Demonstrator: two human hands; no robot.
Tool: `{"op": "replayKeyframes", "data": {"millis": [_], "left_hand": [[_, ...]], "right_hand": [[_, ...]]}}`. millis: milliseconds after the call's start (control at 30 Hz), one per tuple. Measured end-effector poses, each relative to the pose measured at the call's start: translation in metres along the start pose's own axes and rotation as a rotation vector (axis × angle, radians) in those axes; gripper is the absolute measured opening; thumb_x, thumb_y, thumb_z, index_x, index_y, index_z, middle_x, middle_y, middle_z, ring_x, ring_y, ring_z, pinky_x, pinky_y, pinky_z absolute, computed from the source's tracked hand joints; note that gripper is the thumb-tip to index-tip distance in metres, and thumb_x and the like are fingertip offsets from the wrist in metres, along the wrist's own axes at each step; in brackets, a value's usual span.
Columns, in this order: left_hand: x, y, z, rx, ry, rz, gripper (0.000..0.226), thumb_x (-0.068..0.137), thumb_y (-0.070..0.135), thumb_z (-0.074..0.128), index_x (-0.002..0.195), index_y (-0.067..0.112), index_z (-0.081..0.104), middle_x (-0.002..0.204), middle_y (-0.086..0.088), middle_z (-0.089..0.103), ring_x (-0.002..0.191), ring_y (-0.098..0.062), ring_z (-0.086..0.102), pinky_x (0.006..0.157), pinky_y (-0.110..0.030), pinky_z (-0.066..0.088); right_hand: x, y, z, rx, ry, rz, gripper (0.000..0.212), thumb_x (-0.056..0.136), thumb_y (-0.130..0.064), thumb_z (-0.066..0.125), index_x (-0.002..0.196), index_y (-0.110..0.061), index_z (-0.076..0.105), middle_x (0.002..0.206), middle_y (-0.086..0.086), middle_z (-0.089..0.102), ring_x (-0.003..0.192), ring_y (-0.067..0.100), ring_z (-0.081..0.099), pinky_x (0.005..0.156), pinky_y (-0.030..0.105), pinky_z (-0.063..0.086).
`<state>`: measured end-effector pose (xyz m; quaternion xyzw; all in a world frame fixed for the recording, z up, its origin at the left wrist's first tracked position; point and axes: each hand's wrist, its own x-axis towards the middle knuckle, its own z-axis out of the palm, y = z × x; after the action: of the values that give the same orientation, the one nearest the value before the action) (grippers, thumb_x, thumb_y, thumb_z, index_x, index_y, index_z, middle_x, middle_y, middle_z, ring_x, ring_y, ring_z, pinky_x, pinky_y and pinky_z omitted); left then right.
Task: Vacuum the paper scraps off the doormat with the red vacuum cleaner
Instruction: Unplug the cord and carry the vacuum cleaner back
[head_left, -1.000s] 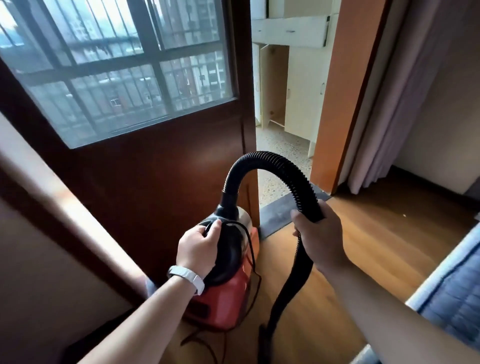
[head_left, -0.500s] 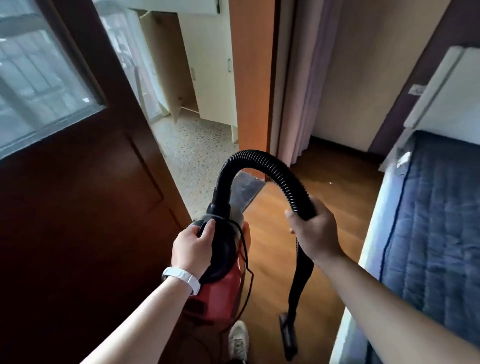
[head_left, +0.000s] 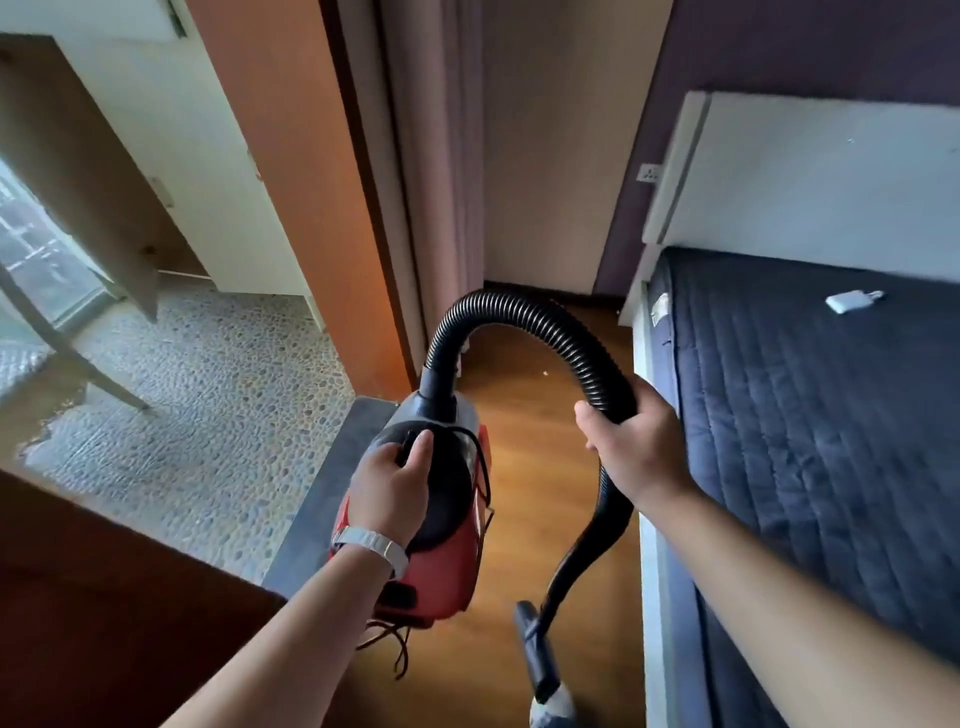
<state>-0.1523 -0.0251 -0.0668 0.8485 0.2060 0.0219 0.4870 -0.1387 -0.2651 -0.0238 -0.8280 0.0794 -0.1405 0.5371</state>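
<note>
I carry the red vacuum cleaner (head_left: 447, 582) above the wooden floor. My left hand (head_left: 389, 486) grips its black top handle, a white band on the wrist. Its ribbed black hose (head_left: 524, 309) arches up and over to my right hand (head_left: 631, 447), which grips the hose where it bends down. The black nozzle (head_left: 535, 654) hangs low near the floor. The vacuum's cord dangles under its body. No doormat or paper scraps show clearly; one tiny pale speck (head_left: 545, 372) lies on the floor ahead.
A bed with a dark blue quilted mattress (head_left: 810, 441) fills the right side. A grey threshold strip (head_left: 332, 478) and pebble-patterned floor (head_left: 208, 415) lie to the left, beyond an orange door frame (head_left: 291, 156). A brown door (head_left: 104, 613) is at lower left.
The view has swung right: the window and brown door have slid off to the left, and the bed has come into view. Both hands keep their grips on the vacuum and hose.
</note>
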Motion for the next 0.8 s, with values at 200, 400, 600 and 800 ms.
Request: {"op": "replayKeyframes", "data": {"millis": [200,400,600,800], "left_hand": [[0.078,0.062,0.064,0.003,-0.026,0.034,0.041,0.087,0.059,0.052,0.077,0.022,0.067,0.060,-0.002,0.066,0.058,-0.026,0.066,0.062,-0.045,0.059],[0.149,0.136,0.127,0.002,0.024,0.028,0.039,0.091,0.050,0.055,0.075,0.017,0.068,0.052,-0.005,0.063,0.048,-0.026,0.064,0.054,-0.047,0.058],[0.219,0.196,0.174,-0.024,0.050,0.069,0.044,0.086,0.056,0.056,0.069,0.016,0.066,0.053,-0.007,0.064,0.050,-0.029,0.064,0.055,-0.050,0.058],[0.301,0.236,0.224,-0.034,0.015,0.061,0.043,0.086,0.054,0.059,0.066,0.015,0.065,0.051,-0.005,0.063,0.048,-0.028,0.064,0.057,-0.048,0.059]], "right_hand": [[0.103,0.021,-0.004,0.044,0.050,0.042,0.016,0.077,-0.026,0.072,0.075,-0.018,0.059,0.059,0.006,0.063,0.056,0.025,0.063,0.048,0.025,0.046],[0.222,0.035,-0.022,0.081,0.018,0.058,0.015,0.081,-0.019,0.073,0.075,-0.022,0.060,0.054,-0.002,0.063,0.052,0.018,0.063,0.051,0.027,0.048],[0.320,0.039,-0.037,0.151,0.044,0.025,0.018,0.083,-0.015,0.072,0.075,-0.023,0.058,0.051,-0.004,0.060,0.043,0.008,0.055,0.043,0.017,0.044],[0.414,0.060,-0.035,0.139,0.088,0.048,0.013,0.079,-0.019,0.074,0.078,-0.018,0.061,0.055,-0.001,0.062,0.046,0.016,0.059,0.050,0.034,0.050]]}}
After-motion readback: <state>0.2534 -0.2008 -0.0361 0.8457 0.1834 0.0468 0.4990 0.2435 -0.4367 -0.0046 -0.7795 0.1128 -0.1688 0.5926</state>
